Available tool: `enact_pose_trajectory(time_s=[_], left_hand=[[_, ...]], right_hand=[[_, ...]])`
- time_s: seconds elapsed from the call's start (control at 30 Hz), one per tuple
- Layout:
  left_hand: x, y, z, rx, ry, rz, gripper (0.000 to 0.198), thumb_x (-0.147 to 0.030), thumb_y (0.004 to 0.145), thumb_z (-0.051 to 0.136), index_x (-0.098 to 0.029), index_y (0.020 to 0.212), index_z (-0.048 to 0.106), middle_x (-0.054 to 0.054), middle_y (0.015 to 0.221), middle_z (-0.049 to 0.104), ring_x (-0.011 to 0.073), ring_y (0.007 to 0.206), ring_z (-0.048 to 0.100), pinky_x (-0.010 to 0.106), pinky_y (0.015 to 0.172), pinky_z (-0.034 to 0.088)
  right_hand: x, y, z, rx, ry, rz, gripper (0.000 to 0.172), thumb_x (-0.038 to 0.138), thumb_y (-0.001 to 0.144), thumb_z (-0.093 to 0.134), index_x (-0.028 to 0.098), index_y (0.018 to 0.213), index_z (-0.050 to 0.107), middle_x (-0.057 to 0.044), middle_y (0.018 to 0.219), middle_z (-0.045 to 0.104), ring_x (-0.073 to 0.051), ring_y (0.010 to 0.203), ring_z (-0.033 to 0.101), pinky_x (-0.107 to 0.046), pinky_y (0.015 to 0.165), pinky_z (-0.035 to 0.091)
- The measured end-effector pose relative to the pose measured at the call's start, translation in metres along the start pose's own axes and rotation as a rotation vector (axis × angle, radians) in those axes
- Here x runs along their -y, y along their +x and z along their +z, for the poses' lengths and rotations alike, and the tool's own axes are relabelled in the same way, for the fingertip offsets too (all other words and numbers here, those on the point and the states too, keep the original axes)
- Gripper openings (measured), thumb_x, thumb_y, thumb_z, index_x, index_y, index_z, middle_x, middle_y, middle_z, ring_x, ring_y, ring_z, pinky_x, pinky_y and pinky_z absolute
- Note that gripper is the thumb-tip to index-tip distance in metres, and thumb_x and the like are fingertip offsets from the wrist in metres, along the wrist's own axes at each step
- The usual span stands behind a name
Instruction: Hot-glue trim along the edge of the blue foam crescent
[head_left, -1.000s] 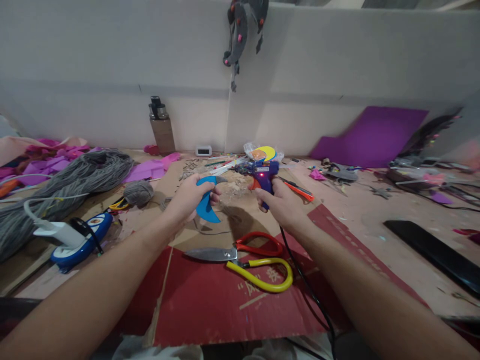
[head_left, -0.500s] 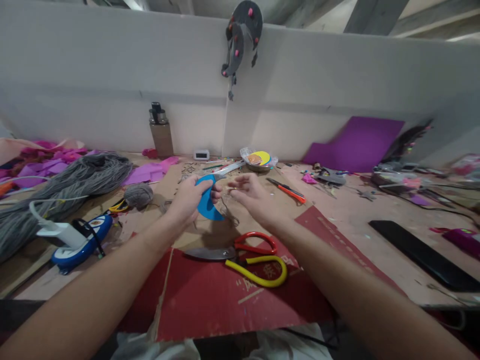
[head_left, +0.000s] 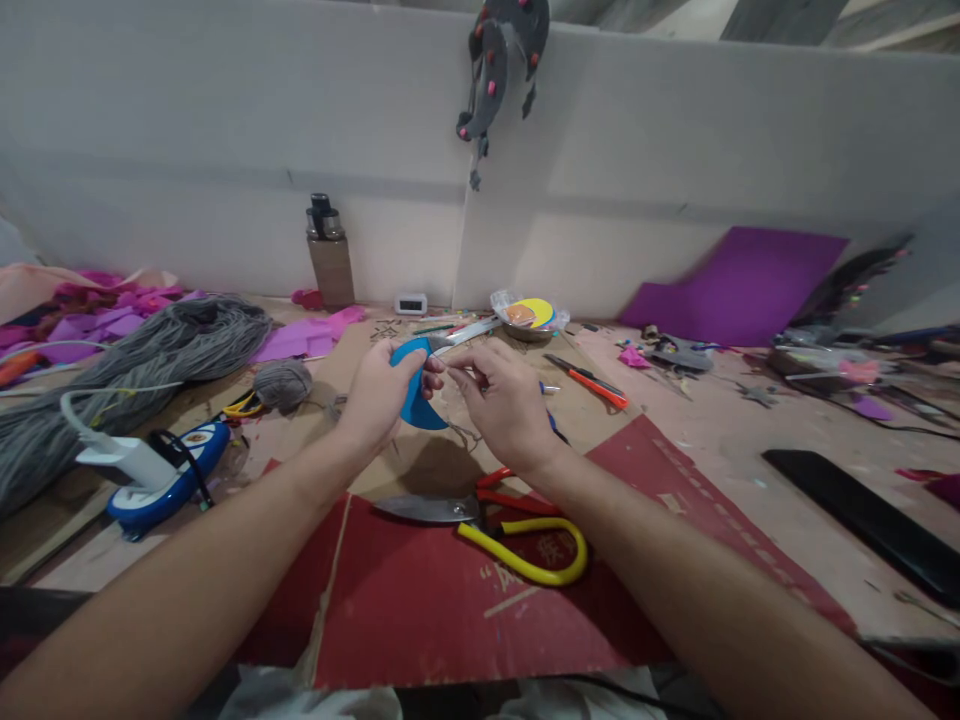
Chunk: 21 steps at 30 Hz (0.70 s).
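Note:
A blue crescent-shaped piece (head_left: 424, 412) is gripped between the thumb and fingers of my left hand (head_left: 381, 395), raised over the cardboard. Close to its right edge, my right hand (head_left: 504, 400) is closed in a pinch at the tip of a thin strand of yarn, whose far end my fingers hide. Loose grey yarn (head_left: 466, 434) trails under the two hands. Nearer to me lie large scissors (head_left: 427, 509) with one red and one yellow handle, partly covered by my right forearm.
Red-printed cardboard (head_left: 420, 610) lies in front. To the left are a grey yarn ball (head_left: 283, 384), a grey yarn hank (head_left: 172, 350) and a blue power strip (head_left: 169, 490). An orange-handled cutter (head_left: 589, 384), a bowl (head_left: 529, 328) and a black slab (head_left: 855, 515) are rightward.
My right hand has moved left to the blue crescent piece, and its fingers have come together in a pinch. My left hand still holds the piece. The view has shifted slightly.

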<state>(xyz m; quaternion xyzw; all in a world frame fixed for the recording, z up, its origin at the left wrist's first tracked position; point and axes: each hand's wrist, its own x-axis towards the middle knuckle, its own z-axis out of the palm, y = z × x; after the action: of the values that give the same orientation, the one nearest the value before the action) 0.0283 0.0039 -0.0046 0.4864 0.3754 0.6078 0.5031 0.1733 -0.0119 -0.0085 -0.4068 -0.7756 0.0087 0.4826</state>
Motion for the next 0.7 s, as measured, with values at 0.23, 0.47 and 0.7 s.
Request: enact_pose_trajectory(time_s=[0.23, 0.47, 0.7], left_hand=[[0.0, -0.005, 0.002, 0.032, 0.269, 0.038, 0.014, -0.025, 0.076, 0.06, -0.017, 0.077, 0.049, -0.001, 0.06, 0.06, 0.0115, 0.048, 0.058, 0.022, 0.045, 0.046], [-0.008, -0.014, 0.007, 0.207, 0.355, -0.01, 0.012, -0.024, 0.078, 0.057, -0.017, 0.078, 0.047, 0.002, 0.068, 0.066, 0.0114, 0.05, 0.06, 0.022, 0.047, 0.047], [-0.009, -0.012, 0.003, 0.303, 0.38, -0.028, 0.015, -0.028, 0.081, 0.056, -0.018, 0.087, 0.046, 0.003, 0.075, 0.069, 0.0122, 0.053, 0.062, 0.022, 0.047, 0.047]], right_hand=[[0.001, -0.001, -0.006, 0.043, -0.219, -0.08, 0.021, 0.026, 0.091, 0.05, 0.024, 0.088, 0.071, -0.002, 0.076, 0.058, -0.012, 0.067, 0.053, -0.024, 0.06, 0.036], [-0.007, 0.005, -0.015, -0.044, -0.23, -0.056, 0.019, 0.029, 0.09, 0.052, 0.021, 0.086, 0.069, -0.003, 0.08, 0.062, -0.013, 0.07, 0.056, -0.025, 0.06, 0.035], [-0.011, 0.011, -0.021, -0.008, -0.07, 0.012, 0.014, 0.025, 0.087, 0.057, 0.019, 0.081, 0.068, -0.003, 0.081, 0.061, -0.013, 0.072, 0.055, -0.025, 0.063, 0.039]])
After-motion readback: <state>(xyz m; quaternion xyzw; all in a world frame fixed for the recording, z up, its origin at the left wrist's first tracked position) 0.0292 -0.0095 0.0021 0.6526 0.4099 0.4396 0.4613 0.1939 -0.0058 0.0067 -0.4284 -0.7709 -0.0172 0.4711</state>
